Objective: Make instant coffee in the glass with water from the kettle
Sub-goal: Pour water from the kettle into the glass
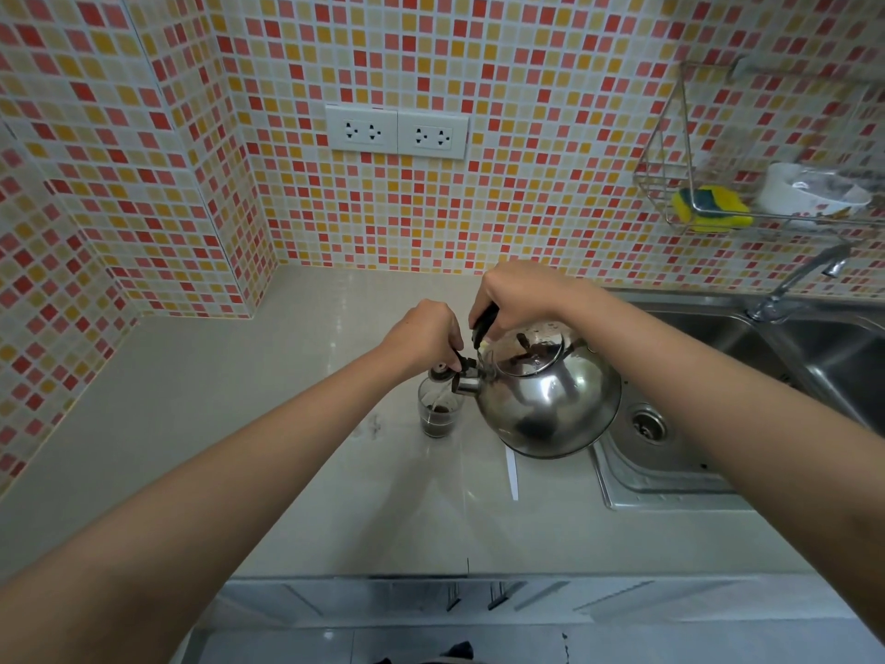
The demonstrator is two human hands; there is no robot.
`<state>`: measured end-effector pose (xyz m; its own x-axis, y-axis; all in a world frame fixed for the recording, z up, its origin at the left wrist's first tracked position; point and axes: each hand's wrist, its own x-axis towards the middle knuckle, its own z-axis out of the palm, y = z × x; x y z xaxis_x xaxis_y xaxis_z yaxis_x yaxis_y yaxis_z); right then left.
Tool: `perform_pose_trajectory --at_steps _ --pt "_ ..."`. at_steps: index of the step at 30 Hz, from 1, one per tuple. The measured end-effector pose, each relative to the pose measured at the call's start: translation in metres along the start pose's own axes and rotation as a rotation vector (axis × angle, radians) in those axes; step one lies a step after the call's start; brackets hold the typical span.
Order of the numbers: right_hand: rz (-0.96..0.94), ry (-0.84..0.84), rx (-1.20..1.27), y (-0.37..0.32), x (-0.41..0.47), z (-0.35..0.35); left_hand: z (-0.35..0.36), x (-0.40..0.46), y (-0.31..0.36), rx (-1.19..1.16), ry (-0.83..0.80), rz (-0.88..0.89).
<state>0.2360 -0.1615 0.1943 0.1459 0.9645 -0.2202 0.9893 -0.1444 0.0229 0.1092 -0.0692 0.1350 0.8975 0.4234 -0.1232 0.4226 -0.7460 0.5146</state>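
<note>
On the pale counter (pixel 268 424), just left of the steel sink (pixel 670 472), you had the glass (pixel 438 414) standing upright with a dark layer of coffee at its bottom. Your right hand (pixel 519 294) was closed around the black handle of the kettle (pixel 546 400), which you held tipped to the left and clear of the counter, its spout (pixel 467 381) right over the rim of the glass. Your left hand (pixel 426 335) was pinching the small black lever of the spout cap (pixel 439 373), holding that cap swung open. A thin stream seemed to run from the spout into the glass, though the picture was too soft there for you to be sure of it.

You were in the pouring step, as I judge it: powder in, water going in or about to. The glass looked only shallowly filled, so most of the pour was left to do.

The next move called for a slow, steady tilt, with the spout kept centred over that narrow mouth. You needed to keep the cap pinched open until the kettle was levelled again, then set the kettle down well clear of the glass. A white strip (pixel 511 472) lay on the counter below the kettle; I cannot tell what it was.
</note>
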Motion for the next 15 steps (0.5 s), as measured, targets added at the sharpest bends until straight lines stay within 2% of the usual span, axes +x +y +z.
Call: perform_pose_trajectory --at_steps 15 --pt "0.016 -0.006 -0.012 -0.0018 0.0011 -0.0016 0.0006 -0.0002 0.0008 0.018 0.014 0.024"
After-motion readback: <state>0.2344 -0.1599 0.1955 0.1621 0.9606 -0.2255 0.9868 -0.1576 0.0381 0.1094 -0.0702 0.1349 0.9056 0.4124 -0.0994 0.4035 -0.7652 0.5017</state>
